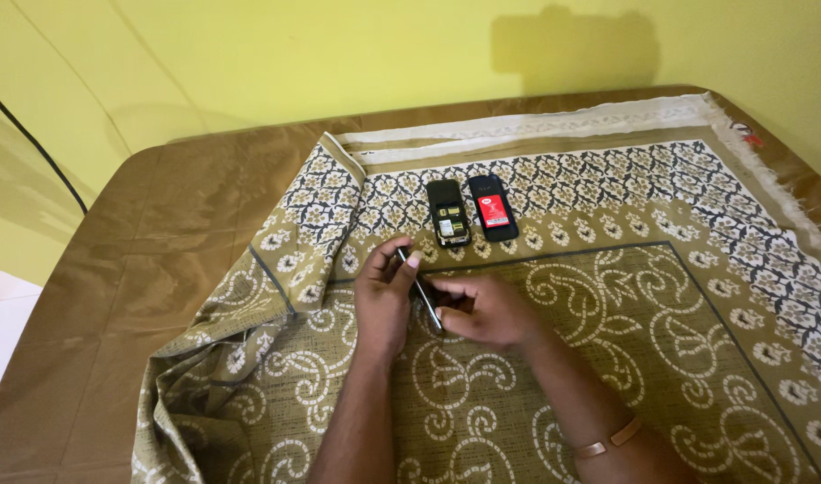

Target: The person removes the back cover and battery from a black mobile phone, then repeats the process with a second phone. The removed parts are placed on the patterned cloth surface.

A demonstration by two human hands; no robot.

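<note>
Your left hand and right hand meet over the patterned cloth near the middle of the bed, and between them you hold a thin, flat dark piece edge-on to the camera. It looks like the back cover of a phone, though seen this edge-on I cannot be sure. Your left fingers are curled around its upper end, thumb and forefinger pinching it; your right fingers are closed on its lower end, pressing from the side. Neither hand is open.

Toward the far edge of the bed, just beyond your hands, lie two other parts side by side and nearly touching: a black phone body face down with its inner compartment exposed, and to its right a dark battery with a red label. Both rest flat on the cloth, apart from your hands.

My reading is that the phone is in pieces and you are handling the cover, with the body and battery still unjoined. Whichever way the work runs, the next move calls for a light, even grip: the piece is thin and would flex or slip if squeezed at the ends. Reaching for the body needs one hand freed, so the other must take the full hold first. The cloth is rumpled at the left edge of the bed; keep small parts on the flat area.
</note>
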